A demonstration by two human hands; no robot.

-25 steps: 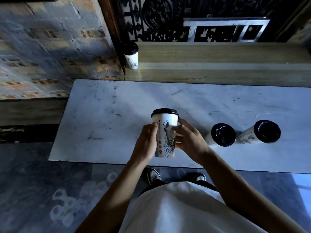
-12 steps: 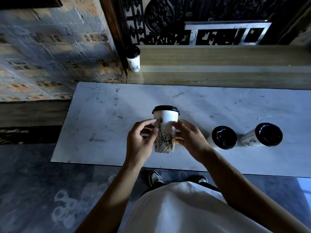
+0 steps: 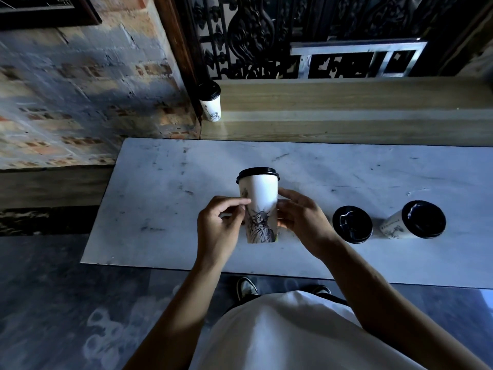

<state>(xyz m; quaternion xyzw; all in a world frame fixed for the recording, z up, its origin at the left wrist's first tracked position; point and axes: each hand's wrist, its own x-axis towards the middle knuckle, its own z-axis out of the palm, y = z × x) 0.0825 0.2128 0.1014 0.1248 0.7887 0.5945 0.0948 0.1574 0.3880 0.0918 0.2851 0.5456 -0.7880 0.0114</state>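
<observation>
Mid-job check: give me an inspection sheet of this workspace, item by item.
Surface: table, pale marble with dark scuff marks.
Job's things: held cup, upright, black lid on, statue print facing the camera; whether it rests on the table cannot be told.
Clutter: middle cup and right cup, both lidded, on the table to its right; ledge cup on the wooden ledge.
Grippers: left hand and right hand grip the held cup from either side.
Cables: nothing seen.
Surroundings: brick wall, grille, shoes under the table edge.
</observation>
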